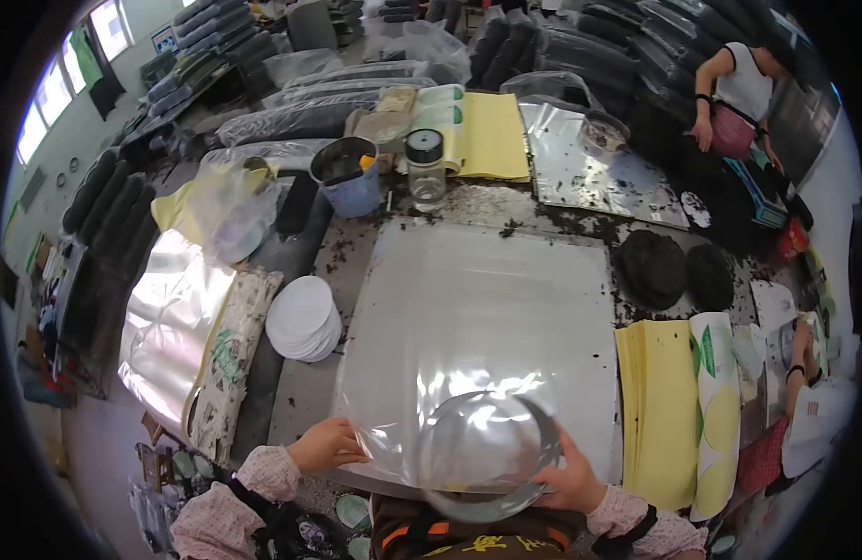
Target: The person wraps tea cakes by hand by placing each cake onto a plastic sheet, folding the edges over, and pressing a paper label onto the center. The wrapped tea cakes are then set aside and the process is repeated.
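Observation:
A clear plastic sheet [384, 411] lies over the pale square board [505, 317] in front of me. My left hand [330, 446] has its fingers pinched together at the sheet's near left corner. On the near side of the board, my right hand [573, 478] grips a wide silvery ring [494, 510] by its right side, thumb along the rim. The ring overlaps the sheet and the board's front edge in this view, and light glares through its middle.
White discs [302, 319] are stacked left of the board. Yellow sheets [653, 401] lie at right, with dark round clumps [651, 269] behind. At the back stand a blue bucket [349, 187], lidded jar [425, 173] and metal tray [599, 177]. A person [743, 89] works at far right.

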A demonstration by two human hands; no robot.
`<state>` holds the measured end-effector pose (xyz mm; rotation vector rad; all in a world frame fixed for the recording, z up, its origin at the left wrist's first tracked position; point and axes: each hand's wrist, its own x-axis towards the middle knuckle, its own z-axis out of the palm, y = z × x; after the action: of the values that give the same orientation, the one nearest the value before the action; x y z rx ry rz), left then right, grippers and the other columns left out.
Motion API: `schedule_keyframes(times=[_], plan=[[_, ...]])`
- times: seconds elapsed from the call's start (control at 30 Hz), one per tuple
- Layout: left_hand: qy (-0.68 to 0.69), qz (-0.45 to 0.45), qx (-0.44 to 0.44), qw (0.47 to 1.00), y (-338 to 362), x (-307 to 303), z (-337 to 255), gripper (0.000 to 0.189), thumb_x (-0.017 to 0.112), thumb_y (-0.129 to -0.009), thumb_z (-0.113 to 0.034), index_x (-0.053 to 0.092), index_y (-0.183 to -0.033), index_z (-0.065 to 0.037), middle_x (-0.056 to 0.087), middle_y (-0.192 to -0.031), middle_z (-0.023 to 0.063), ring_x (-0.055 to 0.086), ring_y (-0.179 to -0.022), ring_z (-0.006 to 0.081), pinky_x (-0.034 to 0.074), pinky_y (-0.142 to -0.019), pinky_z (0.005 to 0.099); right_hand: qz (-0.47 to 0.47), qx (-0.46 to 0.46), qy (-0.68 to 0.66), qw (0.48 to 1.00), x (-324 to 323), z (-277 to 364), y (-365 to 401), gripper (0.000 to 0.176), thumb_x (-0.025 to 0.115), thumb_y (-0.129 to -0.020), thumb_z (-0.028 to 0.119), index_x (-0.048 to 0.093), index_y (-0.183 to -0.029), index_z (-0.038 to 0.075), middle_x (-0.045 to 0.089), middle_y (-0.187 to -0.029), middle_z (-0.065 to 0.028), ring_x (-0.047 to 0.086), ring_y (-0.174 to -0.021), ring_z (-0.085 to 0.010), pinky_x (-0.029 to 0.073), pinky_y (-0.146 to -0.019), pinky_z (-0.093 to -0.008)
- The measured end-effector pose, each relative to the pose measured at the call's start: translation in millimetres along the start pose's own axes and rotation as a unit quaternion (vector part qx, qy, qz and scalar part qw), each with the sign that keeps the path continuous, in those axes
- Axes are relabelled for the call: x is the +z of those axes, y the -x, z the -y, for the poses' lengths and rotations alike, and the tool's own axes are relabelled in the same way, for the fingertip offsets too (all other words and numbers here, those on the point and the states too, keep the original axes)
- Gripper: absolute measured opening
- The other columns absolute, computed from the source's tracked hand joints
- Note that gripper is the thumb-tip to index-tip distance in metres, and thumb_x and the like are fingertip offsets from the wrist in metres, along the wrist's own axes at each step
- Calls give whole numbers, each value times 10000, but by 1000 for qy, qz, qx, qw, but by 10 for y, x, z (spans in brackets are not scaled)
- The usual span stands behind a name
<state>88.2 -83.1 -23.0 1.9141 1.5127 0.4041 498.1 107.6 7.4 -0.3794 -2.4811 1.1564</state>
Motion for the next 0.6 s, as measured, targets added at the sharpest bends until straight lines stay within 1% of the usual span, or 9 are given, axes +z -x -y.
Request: schedule_keyframes(times=[0.07, 0.13, 0.17, 0.2, 0.27, 0.3, 0.4, 0.53, 0.6], plan=[[15, -39, -55, 998, -103, -92, -128, 101, 701, -875, -206, 682, -861, -107, 632, -843, 49, 602, -878, 276, 482, -801, 412, 53, -81, 7, 995, 215, -19, 12, 290, 787, -782, 137, 651, -1022, 49, 297, -1519, -343, 404, -1377, -475, 382, -1115, -491], [61, -148, -148, 976, -382, -340, -344, 79, 680, -879, -166, 674, -846, -94, 629, -840, 57, 603, -852, 286, 483, -784, 419, 170, 116, -154, 966, 417, 481, -469, 408, 697, -855, 107, 585, -1242, 36, 299, -1520, -345, 412, -1367, -467, 411, -1093, -466], [0, -245, -100, 964, -496, -637, -558, 21, 652, -862, -116, 670, -862, -103, 624, -845, 64, 607, -841, 309, 482, -763, 428, 159, 33, -96, 982, 485, 421, -495, 474, 692, -863, 116, 538, -1302, 27, 307, -1515, -340, 422, -1354, -467, 415, -1090, -455], [-22, -211, -77, 974, -429, -734, -724, 18, 658, -850, -119, 668, -862, -110, 622, -844, 64, 609, -837, 314, 484, -764, 426, 144, -47, -36, 988, 635, 288, -480, 542, 688, -870, 125, 492, -1363, 17, 315, -1511, -335, 432, -1342, -467, 418, -1086, -445], [-63, -145, -30, 987, -231, -645, -883, 36, 670, -826, -126, 666, -861, -122, 619, -842, 63, 613, -830, 323, 486, -766, 424, 51, 9, -102, 993, 885, -216, -379, 666, 692, -864, 138, 406, -1450, 5, 336, -1499, -321, 449, -1317, -469, 421, -1083, -433], [-92, -124, 15, 988, -172, -454, -831, 47, 676, -813, -130, 669, -859, -135, 620, -844, 61, 613, -837, 320, 488, -776, 423, -27, 134, -227, 964, 929, -669, -294, 723, 701, -851, 141, 366, -1477, 2, 349, -1491, -312, 457, -1304, -471, 420, -1082, -433], [-150, -43, 34, 987, -169, 126, -524, 95, 702, -805, -164, 689, -896, -139, 651, -879, 64, 632, -856, 306, 503, -783, 409, -100, 288, -118, 945, 412, -526, -605, 799, 727, -826, 170, 327, -1491, -22, 408, -1442, -293, 489, -1265, -455, 421, -1073, -451], [80, 68, -72, 992, -369, -318, -440, 166, 733, -822, -228, 720, -940, -112, 706, -938, 99, 669, -855, 301, 528, -747, 397, -102, 178, -36, 978, 627, -576, -49, 737, 755, -810, 182, 392, -1412, -37, 503, -1328, -262, 546, -1191, -389, 452, -1022, -456], [-1, -104, -147, 984, -433, -643, -179, 200, 740, -835, -272, 736, -923, -92, 721, -948, 120, 689, -836, 300, 541, -716, 387, -29, 38, 141, 989, 606, -332, 419, 443, 748, -814, 148, 606, -1219, 38, 606, -1179, -166, 632, -1046, -302, 518, -915, -458]])
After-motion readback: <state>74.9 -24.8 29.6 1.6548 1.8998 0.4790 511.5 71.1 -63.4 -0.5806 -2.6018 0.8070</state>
